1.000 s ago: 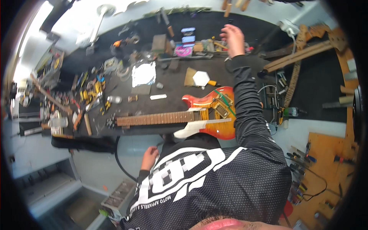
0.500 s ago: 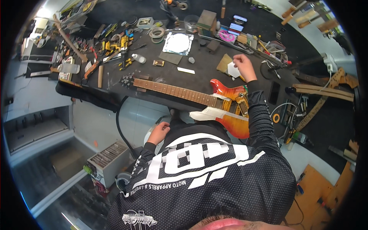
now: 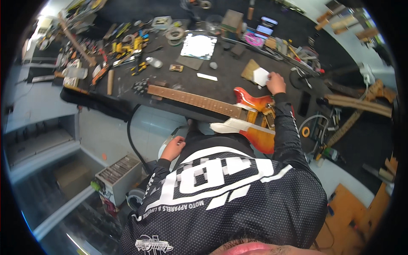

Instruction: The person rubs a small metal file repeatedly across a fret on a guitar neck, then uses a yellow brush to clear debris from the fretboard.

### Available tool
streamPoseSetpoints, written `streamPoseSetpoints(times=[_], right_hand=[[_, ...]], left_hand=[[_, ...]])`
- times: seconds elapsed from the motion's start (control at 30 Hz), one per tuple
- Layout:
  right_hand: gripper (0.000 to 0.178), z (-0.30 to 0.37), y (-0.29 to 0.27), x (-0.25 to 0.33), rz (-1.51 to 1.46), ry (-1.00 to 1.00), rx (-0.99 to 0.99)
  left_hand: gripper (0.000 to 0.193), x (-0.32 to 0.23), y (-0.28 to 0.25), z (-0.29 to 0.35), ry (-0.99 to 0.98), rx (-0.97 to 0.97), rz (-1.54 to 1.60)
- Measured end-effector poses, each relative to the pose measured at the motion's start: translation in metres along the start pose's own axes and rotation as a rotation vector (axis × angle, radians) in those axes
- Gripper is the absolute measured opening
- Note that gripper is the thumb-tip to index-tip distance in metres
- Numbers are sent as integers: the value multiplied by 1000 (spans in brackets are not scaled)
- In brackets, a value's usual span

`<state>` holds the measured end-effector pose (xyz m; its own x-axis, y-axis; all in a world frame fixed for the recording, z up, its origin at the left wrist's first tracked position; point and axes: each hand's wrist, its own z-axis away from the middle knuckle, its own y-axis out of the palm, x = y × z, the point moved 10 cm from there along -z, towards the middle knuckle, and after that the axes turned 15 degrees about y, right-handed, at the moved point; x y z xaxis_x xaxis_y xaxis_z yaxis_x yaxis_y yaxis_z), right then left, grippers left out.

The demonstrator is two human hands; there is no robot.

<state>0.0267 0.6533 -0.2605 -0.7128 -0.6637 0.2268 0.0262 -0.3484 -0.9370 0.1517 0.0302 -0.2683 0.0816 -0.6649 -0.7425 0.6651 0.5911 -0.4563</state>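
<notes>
On the dark bench, my right hand (image 3: pixel 276 83) is at the right edge of a white sheet (image 3: pixel 260 77), its fingers curled together. Whatever they pinch, if anything, is too small or blurred to make out. Partly under the white sheet is a tan sheet (image 3: pixel 250 70). My left hand (image 3: pixel 172 149) is low by my thigh, loosely closed, with nothing visible in it. An electric guitar lies across the bench's near edge, its fretted neck (image 3: pixel 191 100) pointing left. The red-orange sunburst body (image 3: pixel 260 139) is partly hidden by my right sleeve, and pale masking covers part of it.
A foil-edged white sheet (image 3: pixel 198 45), a white bottle (image 3: pixel 154 62) and a small pickup-like part (image 3: pixel 176 68) lie beyond the neck. Yellow power tools (image 3: pixel 132 46) crowd the left. A dark phone (image 3: pixel 304 103) and an orange tape roll (image 3: pixel 305 131) are on the right.
My right hand has moved a little right and nearer to me, from over the white sheet to its right edge. My left hand stays low by my thigh.
</notes>
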Motion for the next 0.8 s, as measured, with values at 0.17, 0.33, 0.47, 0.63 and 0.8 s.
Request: streamPoseSetpoints(times=[0.17,0.33,0.47,0.63,0.8], right_hand=[[51,-18,31,-27,-53,66,125],[55,-15,22,-32,-130,149,68],[51,-12,24,-32,-20,149,55],[32,-8,22,-26,48,27,-20],[30,1,1,-20,-99,-56,18]], left_hand=[[37,1,-3,-5,27,61,-41],[36,12,-2,-2,-1,60,-18],[36,15,-3,-3,-33,75,-28],[35,-3,-5,-6,-14,84,-51],[35,1,-2,-1,-47,101,-52]])
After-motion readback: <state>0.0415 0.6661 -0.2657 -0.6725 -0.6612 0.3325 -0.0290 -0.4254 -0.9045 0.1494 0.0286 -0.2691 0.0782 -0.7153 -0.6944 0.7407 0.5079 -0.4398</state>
